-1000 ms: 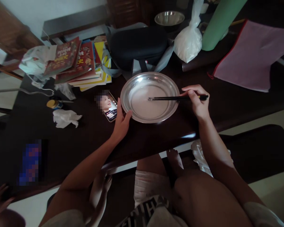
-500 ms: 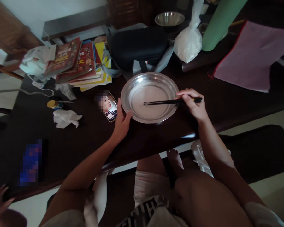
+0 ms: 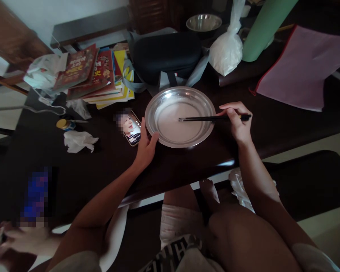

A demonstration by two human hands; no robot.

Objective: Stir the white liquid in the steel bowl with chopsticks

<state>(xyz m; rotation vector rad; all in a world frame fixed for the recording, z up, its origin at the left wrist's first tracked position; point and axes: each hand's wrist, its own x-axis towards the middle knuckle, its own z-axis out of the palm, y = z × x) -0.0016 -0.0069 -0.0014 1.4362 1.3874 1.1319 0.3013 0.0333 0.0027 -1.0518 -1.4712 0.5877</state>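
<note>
A shallow steel basin (image 3: 208, 130) rests near the table's front edge with a pale, milky liquid (image 3: 170, 128) in it. My left hand (image 3: 146, 145) grips its left rim, thumb over the edge and fingers along the outer side. In my right hand (image 3: 239, 124), closed and held just off the right rim, is a pair of black chopsticks (image 3: 206, 118). They reach across the rim, and their tips are over the middle of the basin, at or near the liquid. A lit phone (image 3: 133, 132) lies just left of my left hand.
Behind the basin sit a black case (image 3: 167, 53), a knotted bag of white powder (image 3: 226, 56) and a green cylinder (image 3: 263, 34). Books (image 3: 102, 71) and a crumpled tissue (image 3: 79, 141) lie left, a pink cloth (image 3: 297, 75) right. Another person's hands (image 3: 25, 240) are at lower left.
My right hand has shifted right and slightly up, drawing the chopstick tips the same way. My left hand and the basin stay put. The other person's hands have come further into view.
</note>
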